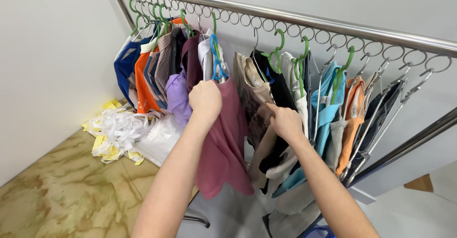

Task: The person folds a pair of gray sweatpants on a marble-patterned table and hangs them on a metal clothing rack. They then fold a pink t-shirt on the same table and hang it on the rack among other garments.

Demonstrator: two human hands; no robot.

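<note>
- Maroon shirt [223,143] hangs on a blue hanger [217,64] approx mid-rail, between the purple top [178,95] and a beige printed top [252,88].
- Left hand [205,100] is clamped on the maroon shirt's upper edge, just under the hanger, fingers curled round the fabric.
- Right hand [284,121] is loose, not gripping; index finger sticks out toward the beige top and black garment [281,90], parting them w/ the fingertip.
- Step in hand, by my read: sorting thru the hung clothes, maroon shirt held aside while the right hand opens a gap.
- Next move likely calls for a firm left grip so the hanger hook doesn't slip from its ring, and the right hand pushing neighbours further along w/o tangling hooks.
- Steel rail [304,21] w/ a row of rings runs across the top; green hangers [278,52] packed tight both sides.
- Further right: light blue [328,107] and orange [352,119] pieces, then dark ones.
- Floor left: pile of white and yellow bags [121,131] against the wall, marbled tile [57,190] below.
</note>
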